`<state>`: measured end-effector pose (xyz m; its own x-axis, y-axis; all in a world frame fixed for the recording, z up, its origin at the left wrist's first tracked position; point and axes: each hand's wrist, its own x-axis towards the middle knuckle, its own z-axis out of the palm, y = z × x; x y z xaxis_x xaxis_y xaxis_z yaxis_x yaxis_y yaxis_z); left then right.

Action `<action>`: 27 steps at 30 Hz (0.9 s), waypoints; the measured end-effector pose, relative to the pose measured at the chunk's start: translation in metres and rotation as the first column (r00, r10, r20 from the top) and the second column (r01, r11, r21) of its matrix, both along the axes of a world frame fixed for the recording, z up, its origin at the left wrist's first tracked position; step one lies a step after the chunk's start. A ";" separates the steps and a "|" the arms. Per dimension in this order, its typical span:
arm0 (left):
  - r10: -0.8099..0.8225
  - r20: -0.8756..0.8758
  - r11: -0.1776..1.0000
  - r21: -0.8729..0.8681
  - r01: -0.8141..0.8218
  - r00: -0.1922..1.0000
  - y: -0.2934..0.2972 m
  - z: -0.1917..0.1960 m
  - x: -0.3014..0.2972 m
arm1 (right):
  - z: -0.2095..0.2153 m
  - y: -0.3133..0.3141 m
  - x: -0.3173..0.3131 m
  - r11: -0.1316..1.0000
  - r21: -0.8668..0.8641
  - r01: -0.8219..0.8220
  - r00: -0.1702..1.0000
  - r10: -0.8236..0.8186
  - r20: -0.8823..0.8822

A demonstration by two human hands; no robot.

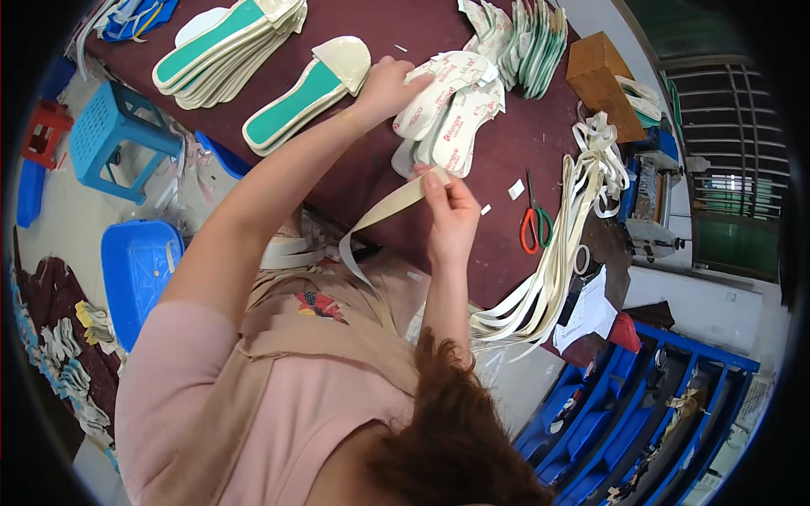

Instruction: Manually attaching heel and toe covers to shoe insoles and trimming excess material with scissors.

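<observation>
My right hand (pixel 450 215) pinches one end of a cream fabric strip (pixel 390 207) between thumb and fingers. From there the strip trails down to my lap. My left hand (pixel 391 90) reaches over the table, its thumb spread toward a pile of white printed insoles (pixel 451 105) and its other fingertips partly hidden. Just left of it lies a small stack of green-centred insoles (pixel 291 111) with a cream heel piece on top. Red-and-green-handled scissors (pixel 535 229) rest to the right of my right hand.
A taller insole stack (pixel 218 55) and a standing row of insoles (pixel 540 46) occupy the far table. Long cream strips (pixel 561 244) hang over the right edge near a wooden box (pixel 603 80). At left are a blue stool (pixel 110 139) and blue tub (pixel 139 270); blue racks (pixel 624 413) stand lower right.
</observation>
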<state>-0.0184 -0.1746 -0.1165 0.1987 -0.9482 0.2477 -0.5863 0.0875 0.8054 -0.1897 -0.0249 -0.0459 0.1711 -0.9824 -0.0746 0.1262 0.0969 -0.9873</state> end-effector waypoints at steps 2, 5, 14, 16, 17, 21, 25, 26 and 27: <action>0.024 0.260 0.949 0.298 -0.104 0.965 -0.023 0.004 -0.029 | -0.007 0.008 -0.001 0.997 -0.081 0.005 0.996 -0.013 -0.092; -0.116 0.129 0.926 0.372 0.061 0.985 -0.044 0.023 -0.048 | -0.005 0.017 -0.016 0.998 -0.055 0.011 0.995 -0.017 -0.099; 0.079 -0.004 0.757 0.651 -0.058 0.997 -0.064 0.035 -0.066 | -0.004 0.012 -0.008 0.999 -0.040 0.001 0.999 -0.003 -0.052; 0.043 -0.054 0.740 0.672 0.005 0.998 -0.068 0.037 -0.056 | -0.004 0.016 -0.008 0.999 -0.050 -0.007 0.995 0.002 -0.099; 0.005 -0.093 0.736 0.675 0.059 0.996 -0.071 0.033 -0.054 | -0.005 0.018 -0.009 0.999 -0.030 -0.014 0.994 0.010 -0.112; 0.052 -0.198 0.723 0.684 0.100 0.979 -0.078 0.025 -0.049 | -0.015 0.023 -0.012 1.000 -0.006 -0.012 0.989 0.011 -0.149; 0.110 -0.295 0.788 0.608 0.097 0.949 -0.070 0.027 -0.066 | -0.020 0.021 -0.017 0.999 -0.003 0.040 0.984 -0.040 -0.173; 0.108 -0.296 0.789 0.607 0.099 0.949 -0.072 0.024 -0.066 | -0.021 0.020 -0.017 0.999 -0.004 0.042 0.984 -0.042 -0.173; 0.023 -0.335 0.850 0.503 0.158 0.942 -0.074 0.016 -0.062 | -0.022 0.018 -0.014 1.000 0.000 0.015 0.984 -0.015 -0.179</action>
